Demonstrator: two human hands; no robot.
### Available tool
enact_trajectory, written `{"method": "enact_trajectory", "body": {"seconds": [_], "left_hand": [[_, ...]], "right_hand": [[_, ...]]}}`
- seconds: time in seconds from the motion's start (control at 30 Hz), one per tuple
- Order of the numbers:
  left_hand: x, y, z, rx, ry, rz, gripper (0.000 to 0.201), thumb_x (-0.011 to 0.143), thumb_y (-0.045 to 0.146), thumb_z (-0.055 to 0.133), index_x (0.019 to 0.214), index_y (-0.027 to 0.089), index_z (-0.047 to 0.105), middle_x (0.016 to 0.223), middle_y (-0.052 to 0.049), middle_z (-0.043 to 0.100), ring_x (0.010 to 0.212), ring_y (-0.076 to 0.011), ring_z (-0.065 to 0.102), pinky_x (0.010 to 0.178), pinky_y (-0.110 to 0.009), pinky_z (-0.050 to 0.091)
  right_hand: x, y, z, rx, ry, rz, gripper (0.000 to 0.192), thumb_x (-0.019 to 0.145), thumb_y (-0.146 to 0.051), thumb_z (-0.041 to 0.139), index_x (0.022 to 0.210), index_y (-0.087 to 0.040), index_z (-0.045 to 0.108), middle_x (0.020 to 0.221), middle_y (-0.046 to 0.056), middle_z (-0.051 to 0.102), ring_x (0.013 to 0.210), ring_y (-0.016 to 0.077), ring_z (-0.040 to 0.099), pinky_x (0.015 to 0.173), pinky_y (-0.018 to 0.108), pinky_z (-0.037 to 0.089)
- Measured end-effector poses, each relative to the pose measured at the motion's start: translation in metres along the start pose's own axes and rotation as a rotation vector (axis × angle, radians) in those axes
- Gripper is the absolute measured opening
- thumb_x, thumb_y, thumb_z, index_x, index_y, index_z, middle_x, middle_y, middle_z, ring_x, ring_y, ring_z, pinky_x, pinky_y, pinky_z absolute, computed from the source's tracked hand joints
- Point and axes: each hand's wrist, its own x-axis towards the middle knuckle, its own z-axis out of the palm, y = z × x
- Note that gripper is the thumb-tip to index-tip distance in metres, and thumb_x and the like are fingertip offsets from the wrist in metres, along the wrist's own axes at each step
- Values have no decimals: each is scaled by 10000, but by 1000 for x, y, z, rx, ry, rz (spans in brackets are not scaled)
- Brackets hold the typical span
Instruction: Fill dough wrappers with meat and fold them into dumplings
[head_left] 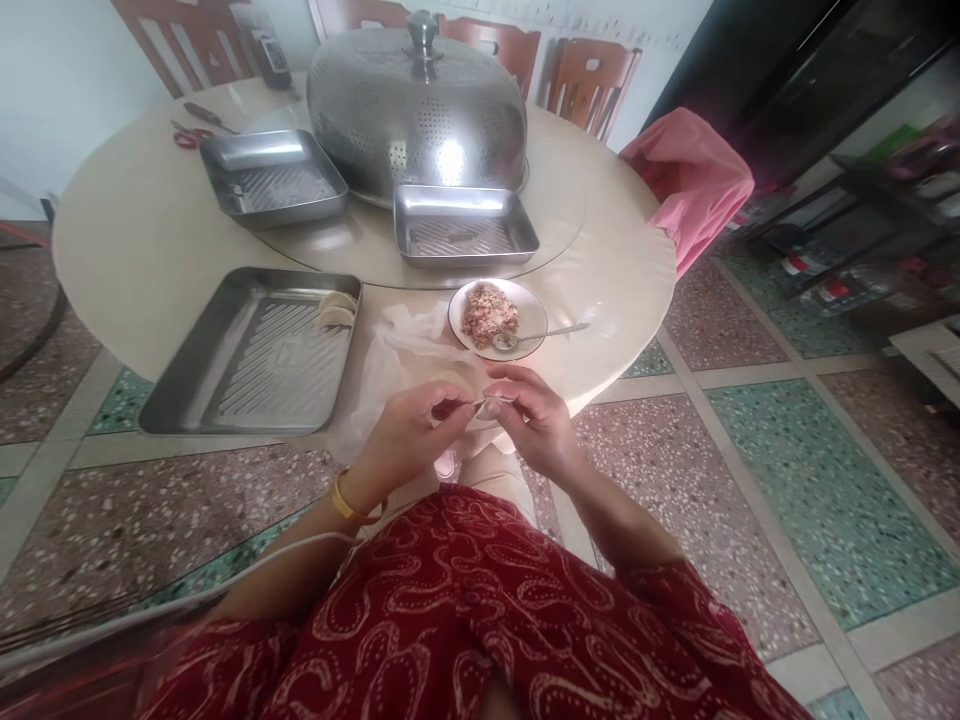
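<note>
My left hand (414,428) and my right hand (534,415) meet over the table's near edge. Both pinch a thin, pale dumpling wrapper (484,408) between thumb and fingers; my fingers cover most of it. Just beyond them a white plate (534,300) bears a mound of minced filling (489,312), with a metal spoon (540,336) resting on it, handle to the right. Crumpled clear plastic (386,370) lies beside my left hand. To the left, a large metal tray (247,300) has a few folded dumplings (334,312) in its far right corner.
Two smaller metal trays (274,175) (466,235) stand farther back, before a big perforated metal dome cover (420,110). Red-handled scissors (191,136), a knife (210,117) and a dark bottle (270,55) are at the back left. Pink cloth (694,180) hangs at the right.
</note>
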Motion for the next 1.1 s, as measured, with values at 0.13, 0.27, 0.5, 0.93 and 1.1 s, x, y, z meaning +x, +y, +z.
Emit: {"method": "enact_trajectory", "body": {"seconds": [0.13,0.27,0.5,0.93,1.1], "left_hand": [[3,2,-1,22,35,32,154,872,283,571,764,196,639,700,19,661,594,-96,541,592,-224,435],[4,2,-2,-32,17,17,149,868,273,569,764,195,642,701,17,652,594,-94,527,586,-219,434],[-3,-5,-4,-109,10,-36,145,856,324,608,829,190,658,732,9,667,600,-96,541,574,-213,439],[-3,3,-6,-44,-3,-55,128,833,217,541,739,183,621,700,31,641,621,-96,549,576,-215,408],[-3,7,-11,-54,-26,-39,128,851,211,554,764,171,640,737,22,658,654,-89,567,608,-201,431]], "right_hand": [[1,1,3,-4,-16,15,99,897,-228,644,961,-263,711,1148,72,676,1074,204,672,808,355,619],[2,2,5,-11,-21,12,82,901,-225,633,927,-261,702,1149,71,674,1099,209,660,812,358,617],[3,3,6,-12,-32,8,97,918,-200,585,882,-245,664,1137,71,659,1156,214,622,908,410,586],[5,-6,6,-92,-141,-193,93,931,-190,570,896,-241,640,981,71,671,1144,227,626,840,378,608],[4,-6,7,-133,-130,-197,86,940,-182,550,914,-213,627,1089,102,642,1162,227,623,821,367,619]]}}
